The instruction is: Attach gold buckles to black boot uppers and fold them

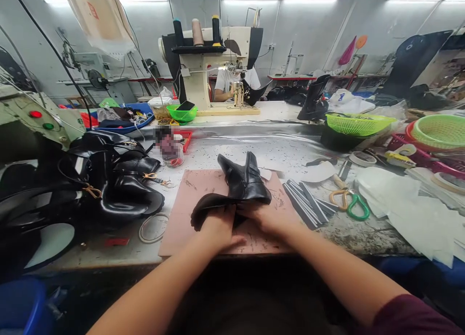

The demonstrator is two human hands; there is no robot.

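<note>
A black leather boot upper (241,182), with a zip and a strap across it, lies on a pink board (189,184) in front of me. My left hand (219,226) is at its near left flap; the fingers go under the leather edge and the thumb sticks out to the right above the board. Against the near right edge, my right hand (263,217) has its fingers curled at the leather, their tips partly hidden. The two hands are close together, palms low to the board.
Shiny black boot uppers (123,189) are heaped on the left beside a tape roll (153,228). Right of the board lie grey strips (310,201), green-and-orange scissors (358,206) and white sheets (410,209). Behind stands a sewing machine (214,58), a person (227,85) beyond it.
</note>
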